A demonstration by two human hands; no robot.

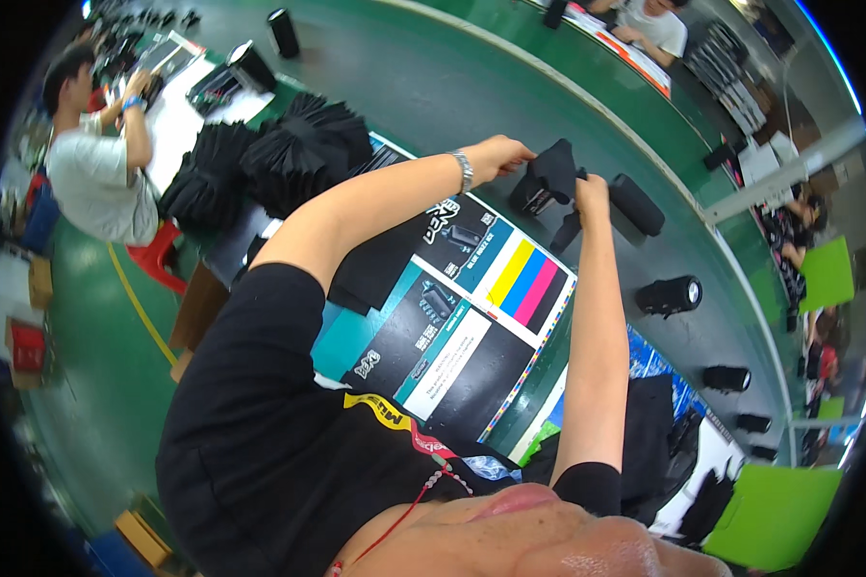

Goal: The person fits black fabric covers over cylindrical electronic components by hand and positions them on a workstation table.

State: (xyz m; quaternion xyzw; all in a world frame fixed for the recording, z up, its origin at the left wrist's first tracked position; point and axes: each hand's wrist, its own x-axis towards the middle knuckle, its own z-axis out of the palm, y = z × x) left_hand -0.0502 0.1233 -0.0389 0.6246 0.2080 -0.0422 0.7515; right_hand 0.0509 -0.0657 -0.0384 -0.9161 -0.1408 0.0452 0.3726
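Observation:
A black cloth pouch (549, 175) hangs between my two hands over the edge of the green conveyor belt. My left hand (498, 159), with a silver band on its wrist, pinches the pouch's left side. My right hand (592, 195) is closed on its right edge. A dark strip (566, 231) dangles beneath the pouch; whether it belongs to it I cannot tell. What the pouch holds, if anything, is hidden. Just right of my right hand lies a black cylindrical speaker (637, 204) on the belt.
Printed sheets (452, 351) cover the worktable below my arms. Stacks of black pouches (303, 154) stand at left, and dark cloth (649, 438) lies at right. More speakers, including a black one (669, 295), sit along the belt. A co-worker (101, 159) sits at left.

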